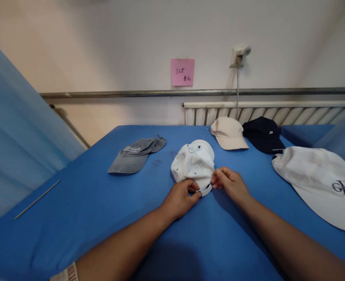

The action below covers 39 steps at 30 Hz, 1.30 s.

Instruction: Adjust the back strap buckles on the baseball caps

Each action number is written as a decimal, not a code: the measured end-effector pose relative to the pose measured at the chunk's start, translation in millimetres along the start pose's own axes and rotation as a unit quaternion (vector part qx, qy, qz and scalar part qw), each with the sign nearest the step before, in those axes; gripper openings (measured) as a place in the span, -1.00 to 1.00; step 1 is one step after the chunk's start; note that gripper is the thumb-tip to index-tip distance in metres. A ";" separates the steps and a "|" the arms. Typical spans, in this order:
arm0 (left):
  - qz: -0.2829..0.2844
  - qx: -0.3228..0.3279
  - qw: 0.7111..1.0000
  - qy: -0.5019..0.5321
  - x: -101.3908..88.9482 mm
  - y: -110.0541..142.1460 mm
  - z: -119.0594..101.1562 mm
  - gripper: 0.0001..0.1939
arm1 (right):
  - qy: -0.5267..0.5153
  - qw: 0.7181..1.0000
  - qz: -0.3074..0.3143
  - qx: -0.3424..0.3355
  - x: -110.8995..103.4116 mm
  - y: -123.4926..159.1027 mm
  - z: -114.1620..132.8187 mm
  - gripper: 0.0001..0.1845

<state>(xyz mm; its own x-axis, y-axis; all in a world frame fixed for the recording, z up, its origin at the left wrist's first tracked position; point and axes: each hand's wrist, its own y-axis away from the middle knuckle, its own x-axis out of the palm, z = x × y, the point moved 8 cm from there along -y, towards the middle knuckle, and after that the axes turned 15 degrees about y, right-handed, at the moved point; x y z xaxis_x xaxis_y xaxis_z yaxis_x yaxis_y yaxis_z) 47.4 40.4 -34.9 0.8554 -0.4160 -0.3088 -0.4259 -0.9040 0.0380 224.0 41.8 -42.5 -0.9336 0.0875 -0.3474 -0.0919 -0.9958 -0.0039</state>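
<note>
On the blue sheet (81,218), your left hand (180,198) grasps the back strap (206,191) of the white cap (192,162) at its left end, thumb and fingers closed; your right hand (229,183) pinches the same cap's edge at the strap's right end. The cap lies at mid-sheet, brim pointing away from you. A thin stick (38,199) lies at far left. To the right rests a large white cap (326,179) with dark letters; to the left, a gray cap (135,154). Farther back, a cream cap (229,132) touches a black cap (262,134).
</note>
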 end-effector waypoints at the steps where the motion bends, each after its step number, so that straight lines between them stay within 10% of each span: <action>1: -0.004 -0.004 1.000 0.011 -0.2 -0.7 0.5 -0.82 | -0.010 0.999 -0.027 0.016 -5.8 -2.3 -2.9 -0.54; 15: -0.049 -0.117 0.972 0.196 -15.9 -5.5 1.6 -0.75 | -0.046 0.985 0.037 0.160 10.8 0.3 -18.9 -0.76; 25: 0.015 -0.080 0.987 0.138 -4.3 -5.9 7.2 -0.76 | 0.004 0.996 0.094 0.003 33.5 6.5 -3.9 -0.69; 39: -0.021 -0.008 0.997 -0.074 -4.3 -4.5 0.3 -0.82 | 0.056 0.993 0.100 -0.011 38.7 6.4 -15.7 -0.79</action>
<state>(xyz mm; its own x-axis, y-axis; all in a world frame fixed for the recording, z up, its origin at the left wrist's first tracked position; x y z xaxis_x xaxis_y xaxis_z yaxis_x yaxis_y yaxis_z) 45.6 46.2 -34.0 0.8187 -0.3604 -0.4471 -0.3851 -0.9221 0.0380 192.8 38.3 -70.7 -0.8880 -0.1148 -0.4454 0.1003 -0.9934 0.0560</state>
